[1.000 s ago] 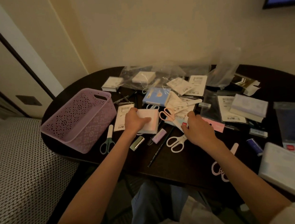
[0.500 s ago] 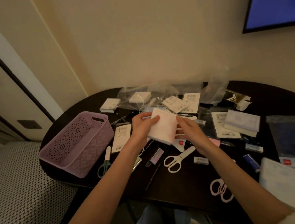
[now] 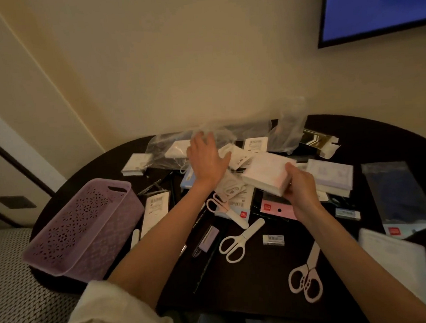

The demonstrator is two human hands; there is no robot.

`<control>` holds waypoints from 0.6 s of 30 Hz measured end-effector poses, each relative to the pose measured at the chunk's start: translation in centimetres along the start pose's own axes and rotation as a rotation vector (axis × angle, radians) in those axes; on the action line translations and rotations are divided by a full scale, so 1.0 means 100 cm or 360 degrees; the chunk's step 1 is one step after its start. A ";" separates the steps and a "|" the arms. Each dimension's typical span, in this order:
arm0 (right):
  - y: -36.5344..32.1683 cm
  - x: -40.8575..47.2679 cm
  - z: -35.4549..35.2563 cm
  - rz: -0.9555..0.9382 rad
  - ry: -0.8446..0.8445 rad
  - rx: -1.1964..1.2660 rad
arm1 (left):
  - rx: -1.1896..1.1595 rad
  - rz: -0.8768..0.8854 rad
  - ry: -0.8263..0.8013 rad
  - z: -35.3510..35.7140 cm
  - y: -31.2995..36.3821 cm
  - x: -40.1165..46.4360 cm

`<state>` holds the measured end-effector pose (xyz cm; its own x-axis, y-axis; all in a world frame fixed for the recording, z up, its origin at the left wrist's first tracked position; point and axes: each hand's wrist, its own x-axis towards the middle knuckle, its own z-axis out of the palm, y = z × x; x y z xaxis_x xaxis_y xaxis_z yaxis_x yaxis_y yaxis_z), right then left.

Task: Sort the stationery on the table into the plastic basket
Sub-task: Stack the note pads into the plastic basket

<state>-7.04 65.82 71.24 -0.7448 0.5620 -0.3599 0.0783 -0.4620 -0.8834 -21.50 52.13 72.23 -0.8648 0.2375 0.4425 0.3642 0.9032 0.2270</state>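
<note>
A dark round table carries scattered stationery. The lilac plastic basket sits at nine o'clock on it, tilted, nothing visible inside. At one o'clock the right hand grasps a pale pink notepad block by its near corner, lifted above the clutter. At twelve o'clock the left hand is spread flat, fingers straight, over clear plastic bags. White scissors lie at centre.

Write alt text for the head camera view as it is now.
A person's right hand grips a pale pink-white pad above a cluttered dark table, while the left hand reaches, fingers spread, toward clear plastic bags. A lilac plastic basket sits at left; white scissors lie near the front.
</note>
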 end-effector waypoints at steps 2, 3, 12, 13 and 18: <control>-0.001 0.004 -0.004 0.0024 0.0069 0.0027 | 0.0204 0.0142 -0.0172 0.010 0.006 0.012; -0.001 0.005 -0.005 0.0042 0.0100 0.0037 | 0.0288 0.0192 -0.0261 0.016 0.010 0.018; -0.002 0.015 -0.009 0.0094 0.0162 -0.0012 | 0.0250 0.0096 -0.0216 0.016 0.021 0.036; -0.002 0.014 -0.007 0.0107 0.0153 -0.0014 | 0.0233 0.0089 -0.0187 0.009 0.019 0.036; -0.003 0.005 0.011 0.0149 0.0062 -0.0003 | 0.0122 0.0115 0.0173 -0.037 -0.006 0.048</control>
<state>-8.20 65.50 71.68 -0.7079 0.5427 -0.4521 0.1474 -0.5124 -0.8460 -24.63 51.38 77.42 -0.7933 0.2664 0.5474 0.3929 0.9109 0.1260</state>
